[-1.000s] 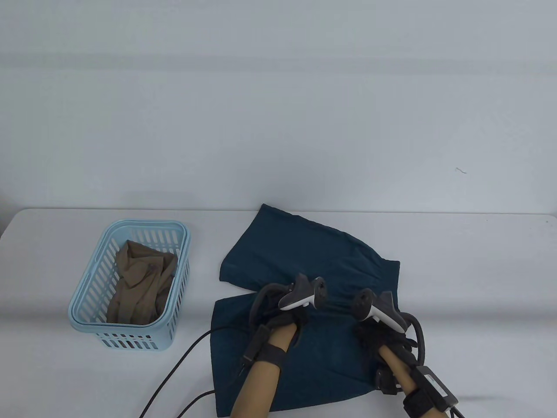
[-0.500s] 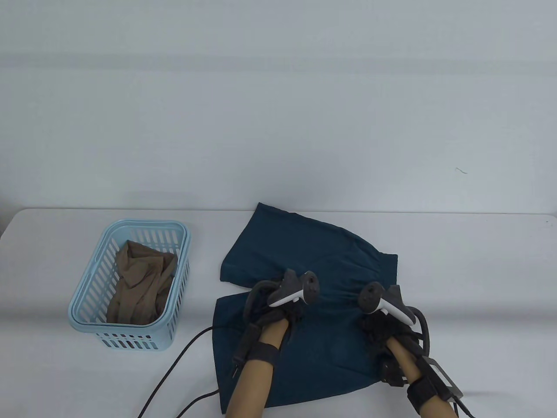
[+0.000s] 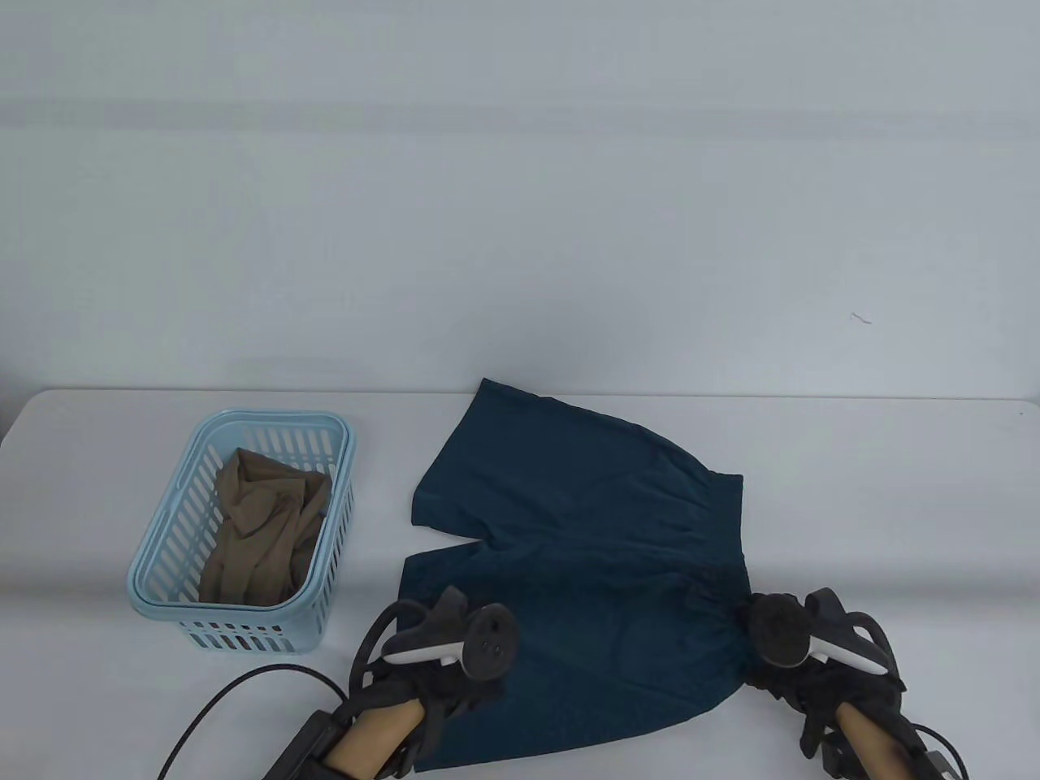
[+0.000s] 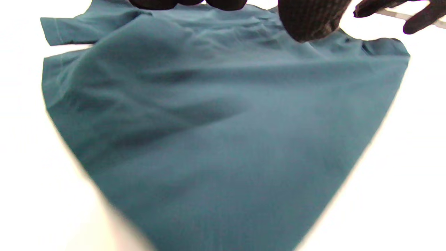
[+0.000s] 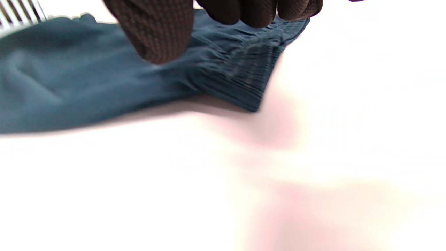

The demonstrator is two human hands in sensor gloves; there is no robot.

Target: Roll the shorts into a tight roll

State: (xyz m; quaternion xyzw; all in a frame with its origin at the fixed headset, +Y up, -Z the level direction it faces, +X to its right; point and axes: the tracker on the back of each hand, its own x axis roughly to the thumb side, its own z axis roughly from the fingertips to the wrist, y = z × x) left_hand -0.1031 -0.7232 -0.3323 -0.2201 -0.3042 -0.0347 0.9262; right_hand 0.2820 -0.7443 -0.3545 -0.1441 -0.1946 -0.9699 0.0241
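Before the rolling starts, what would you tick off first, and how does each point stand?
1. Shorts lie spread on the table, not yet rolled: ok.
2. Fabric smooth: not ok; gathers show near the waistband.
3. Right hand at the waistband corner: ok; whether it grips the cloth, cannot tell.
4. Left hand at the near leg's edge: ok; grip, cannot tell.
5. Basket with the tan garment stands apart from the shorts: ok.
6. Black cable off the fabric: ok.

Both wrist views' near tabletop (image 5: 244, 195) blurred
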